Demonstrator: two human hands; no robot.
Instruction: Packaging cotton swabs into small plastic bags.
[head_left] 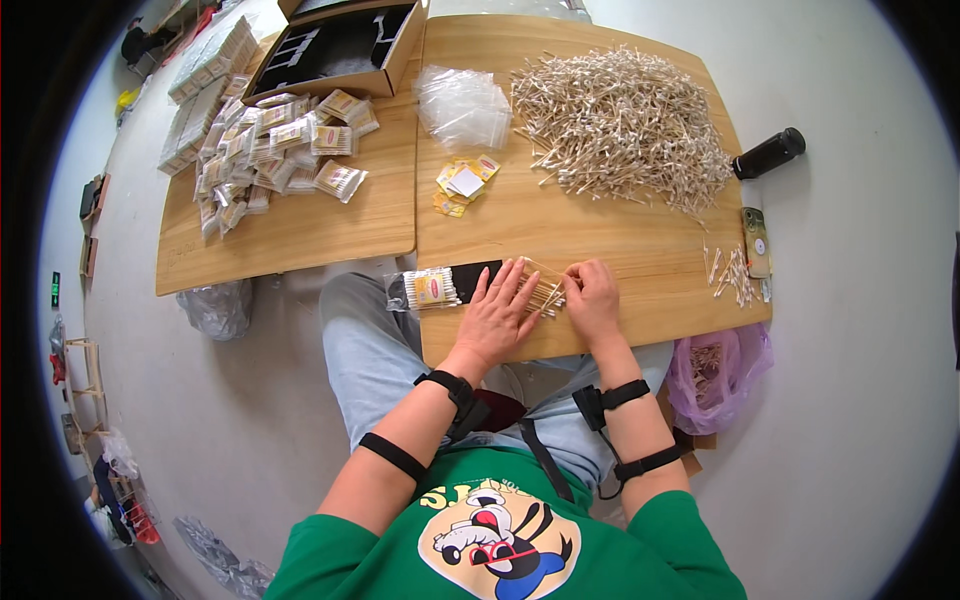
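My left hand (pixel 494 308) lies flat with its fingers stretched out over a row of cotton swabs (pixel 541 294) at the table's near edge. Beside them, the fingers of my right hand (pixel 593 300) are pinched at the right ends of the swabs, on what seems to be a cotton swab. A black flat strip (pixel 474 279) runs out from under my left fingers. At its left end is a clear bag filled with cotton swabs (pixel 430 288), with a yellow and white card in front. The bag's end hangs past the table edge.
A big heap of loose cotton swabs (pixel 630 125) covers the far right. Clear empty bags (pixel 462 107) and yellow cards (pixel 465 183) lie mid-table. Filled packs (pixel 285 140) pile up at left by an open carton (pixel 385 82). A black bottle (pixel 770 153) and phone (pixel 756 243) are at right.
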